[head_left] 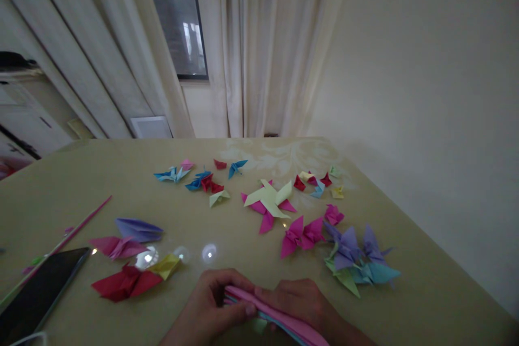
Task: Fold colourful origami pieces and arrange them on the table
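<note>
At the near edge of the view, my left hand (pixel 221 305) closes round one end of a stack of coloured paper (pixel 284 316), thumb on its near side. The stack has pink outermost, with blue and other thin layers showing along its edge. My right hand (pixel 304 303) grips the same stack from the right, its thumb near the left fingertips. Below the stack a bit of pale green (pixel 259 325) shows, too hidden to tell what it is. Closest to my left hand lie a red folded-paper piece (pixel 127 283) and a yellow one (pixel 165 266).
A phone (pixel 44 284) with a dark screen lies at the left beside a thin pink-and-green stick (pixel 83 221). Purple folded flowers (pixel 348 248) sit at the right, near magenta ones (pixel 302 236). A pale green pinwheel-like fold (pixel 270 198) lies mid-table, several small folded pieces behind.
</note>
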A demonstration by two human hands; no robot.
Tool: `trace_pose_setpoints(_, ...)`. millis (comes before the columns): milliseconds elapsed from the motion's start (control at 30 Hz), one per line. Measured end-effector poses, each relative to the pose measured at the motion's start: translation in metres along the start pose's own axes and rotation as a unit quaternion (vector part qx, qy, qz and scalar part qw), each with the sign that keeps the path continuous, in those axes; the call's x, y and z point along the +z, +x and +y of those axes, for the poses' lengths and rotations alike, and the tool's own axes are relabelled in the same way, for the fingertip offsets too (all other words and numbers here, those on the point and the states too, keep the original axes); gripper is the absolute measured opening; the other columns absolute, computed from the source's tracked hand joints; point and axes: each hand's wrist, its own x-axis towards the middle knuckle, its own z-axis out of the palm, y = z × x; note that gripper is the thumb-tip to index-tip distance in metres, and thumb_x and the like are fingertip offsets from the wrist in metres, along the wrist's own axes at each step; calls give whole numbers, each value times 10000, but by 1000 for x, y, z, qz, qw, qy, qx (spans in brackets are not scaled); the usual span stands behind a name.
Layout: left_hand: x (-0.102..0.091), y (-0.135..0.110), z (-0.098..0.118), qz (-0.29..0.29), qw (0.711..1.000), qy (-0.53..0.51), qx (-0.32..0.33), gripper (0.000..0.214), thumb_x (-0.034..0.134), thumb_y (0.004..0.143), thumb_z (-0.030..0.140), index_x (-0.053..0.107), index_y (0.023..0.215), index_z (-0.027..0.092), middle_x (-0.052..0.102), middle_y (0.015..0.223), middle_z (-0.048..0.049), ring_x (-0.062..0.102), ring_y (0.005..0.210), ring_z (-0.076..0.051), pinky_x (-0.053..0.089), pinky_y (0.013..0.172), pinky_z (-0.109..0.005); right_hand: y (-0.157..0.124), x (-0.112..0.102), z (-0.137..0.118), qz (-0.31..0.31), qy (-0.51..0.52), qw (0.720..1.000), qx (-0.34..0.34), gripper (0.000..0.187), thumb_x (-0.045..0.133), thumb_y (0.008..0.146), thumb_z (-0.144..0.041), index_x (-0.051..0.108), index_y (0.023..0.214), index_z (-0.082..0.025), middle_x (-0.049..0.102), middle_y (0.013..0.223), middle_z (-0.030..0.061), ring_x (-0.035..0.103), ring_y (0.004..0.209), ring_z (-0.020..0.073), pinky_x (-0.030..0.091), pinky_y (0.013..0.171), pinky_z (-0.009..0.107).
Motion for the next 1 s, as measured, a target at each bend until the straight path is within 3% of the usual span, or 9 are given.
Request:
trace_pose_setpoints(233, 1, -1, 2, -4, 1000, 16, -19, 505, 974, 602, 564, 828, 888, 174, 748, 771, -26, 629, 728, -176, 472, 693, -254, 4, -10, -12, -19, 19, 999, 42, 537, 644, 1041, -526, 597, 1513, -275, 755, 867, 29, 696, 686, 152, 473, 610, 233)
trace_pose_setpoints(467, 4, -2, 3, -7, 1000, 3, -20, 475, 964, 629, 568, 850, 890, 187, 756, 752, -20, 638, 717, -170, 487, 683, -242, 6, -4, -5, 6, 5, 1000, -12, 559, 615, 1060, -514, 550, 1554, -261, 758, 816, 22, 685, 639, 151, 448, 584, 245)
trace_pose_setpoints(567, 2, 0, 5, -10, 1000, 5, 20, 454, 971, 643, 539, 862, 941, 215, 811, 837, -42, 708, 771, -194, 531, 700, -242, 7, -7, -9, 8, 53, 998, 25, 525, 552, 1089, -502, 556, 1555, -262, 800, 883, 48, 711, 683, 165, 494, 632, 250)
trace_pose_setpoints(633, 0, 2, 8, -14, 996, 39, 81, 418, 963, 677, 507, 867, 997, 257, 845, 924, -50, 758, 841, -220, 573, 745, -250, 7, -12, -14, 21, 106, 992, 70, 465, 525, 1098, -472, 614, 1510, -275, 822, 946, 60, 737, 738, 172, 534, 696, 256)
trace_pose_setpoints(700, -2, 3, 11, -10, 980, 112, 163, 309, 927, 756, 465, 869, 1003, 290, 854, 919, -43, 781, 833, -215, 584, 740, -233, 9, -18, -20, 30, 151, 981, 116, 408, 531, 1091, -453, 695, 1425, -288, 829, 962, 59, 760, 797, 182, 568, 772, 266)
trace_pose_setpoints(833, -3, 0, 10, -3, 919, 248, 307, 138, 784, 942, 381, 855, 1025, 297, 836, 834, -29, 771, 728, -176, 566, 692, -199, 15, -21, -30, 31, 212, 961, 174, 375, 687, 988, -524, 805, 1248, -281, 830, 963, 52, 769, 861, 217, 598, 876, 298)
trace_pose_setpoints(933, -1, -3, 10, -26, 887, 322, 329, 179, 693, 1013, 370, 836, 1092, 297, 829, 841, -38, 771, 740, -189, 557, 710, -214, 18, -15, -34, 34, 262, 937, 228, 404, 699, 954, -595, 855, 1086, -246, 794, 796, 26, 684, 632, 167, 574, 666, 247)
trace_pose_setpoints(1000, -7, -3, 16, -42, 870, 374, 317, 208, 660, 1031, 397, 828, 1115, 307, 831, 873, -42, 775, 770, -200, 552, 722, -223, 16, -9, -34, 36, 272, 917, 289, 497, 628, 981, -647, 864, 939, -211, 710, 637, 7, 538, 473, 117, 457, 491, 214)
